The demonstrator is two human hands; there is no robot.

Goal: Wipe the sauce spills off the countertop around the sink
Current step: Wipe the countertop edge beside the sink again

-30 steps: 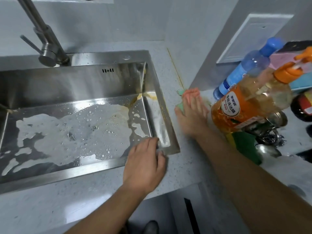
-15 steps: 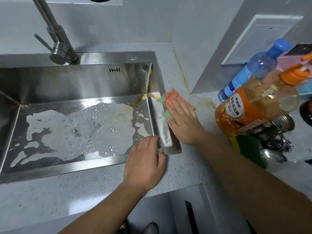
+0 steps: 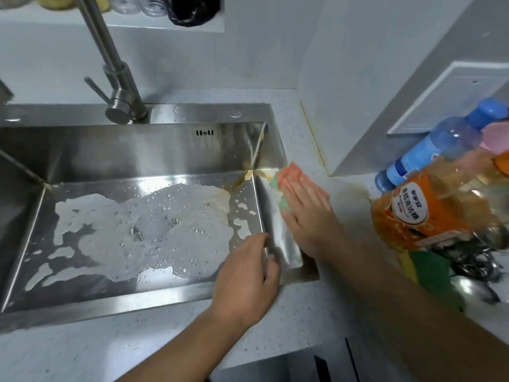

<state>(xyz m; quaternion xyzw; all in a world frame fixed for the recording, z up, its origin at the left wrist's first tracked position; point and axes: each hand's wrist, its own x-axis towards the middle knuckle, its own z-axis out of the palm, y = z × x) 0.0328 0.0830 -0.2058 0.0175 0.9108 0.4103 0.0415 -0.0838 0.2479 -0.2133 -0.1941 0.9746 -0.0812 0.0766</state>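
Surface: pale speckled desk w/ steel sink set in; grey wall behind.
Sink: white foam spread over basin floor; faucet on back rim.
Cloth: orange/green cloth on sink's right rim, toward the far end, hanging partly over the inner edge.
Sauce: brownish sauce smear in basin's back-right corner, just left of cloth; faint stain on desk betw. cloth and bottles.
R hand: flat, fingers straight, pressing down on cloth; no grip.
L hand: rests on sink's front-right corner, fingers loosely bent over the rim, holding nothing.
Right side: orange soap bottle, blurred; blue bottle behind it; green/yellow sponge below it, beside R forearm.
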